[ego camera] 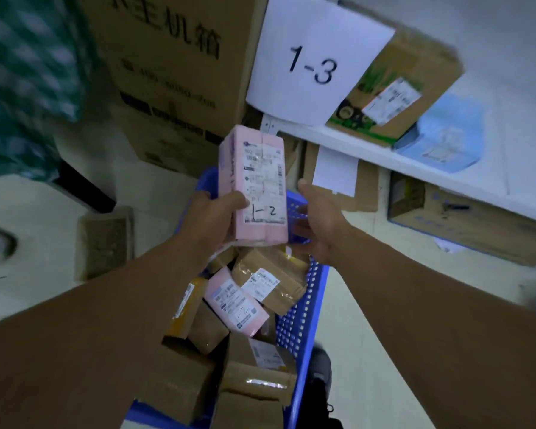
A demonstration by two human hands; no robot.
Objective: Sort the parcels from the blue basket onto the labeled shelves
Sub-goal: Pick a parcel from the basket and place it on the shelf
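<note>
At the centre of the frame the left hand (212,216) grips a pink parcel (254,184), fingers wrapped around its lower left edge and thumb pressed on the front. The parcel stands upright above the blue basket (304,308), and its white shipping label carries a handwritten "1-2" near the bottom. The right hand (317,224) is open and empty just right of the parcel, fingers spread, not touching it.

The basket fills the lower centre and holds several taped brown cardboard parcels (268,281) plus a second pink parcel (235,301) lying flat among them.

In the upper right a white shelf (415,164) carries a paper sign reading "1-3" (314,61), a brown carton with green print (399,88) and a pale blue packet (446,140). A large cardboard box with Chinese characters (174,66) stands in the upper middle, left of the sign.
</note>
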